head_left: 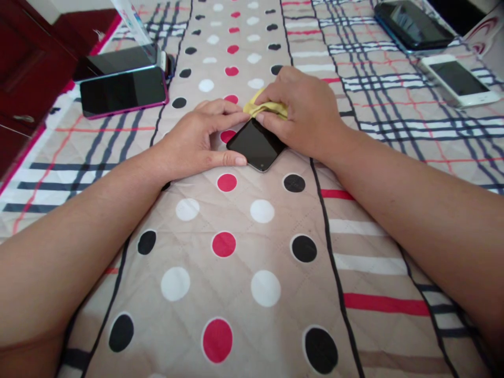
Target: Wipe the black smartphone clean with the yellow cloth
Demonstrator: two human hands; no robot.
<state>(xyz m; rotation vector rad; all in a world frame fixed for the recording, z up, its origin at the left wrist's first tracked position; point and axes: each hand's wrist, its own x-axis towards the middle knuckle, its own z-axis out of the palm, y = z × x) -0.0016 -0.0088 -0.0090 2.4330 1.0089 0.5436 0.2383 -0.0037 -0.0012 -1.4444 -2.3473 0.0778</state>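
Note:
A dark-screened smartphone point(258, 144) lies face up on the quilted cover, turned at an angle. My left hand point(200, 136) grips it by its left side, the thumb on the near edge and the fingers by the far corner. Pinched in my right hand point(305, 107) is a yellow cloth point(271, 107), bunched at the phone's far end. My right thumb and the cloth touch the top of the phone, and the hand hides its right far part. The right hand's other fingers are curled over the cloth.
At the left, a phone with a pink edge point(124, 92) leans by another dark phone point(114, 63) and a clear upright strip point(134, 26). A white phone point(459, 79) and a black phone point(413, 23) lie at the right. Polka dots and plaid pattern the bedspread point(220, 273).

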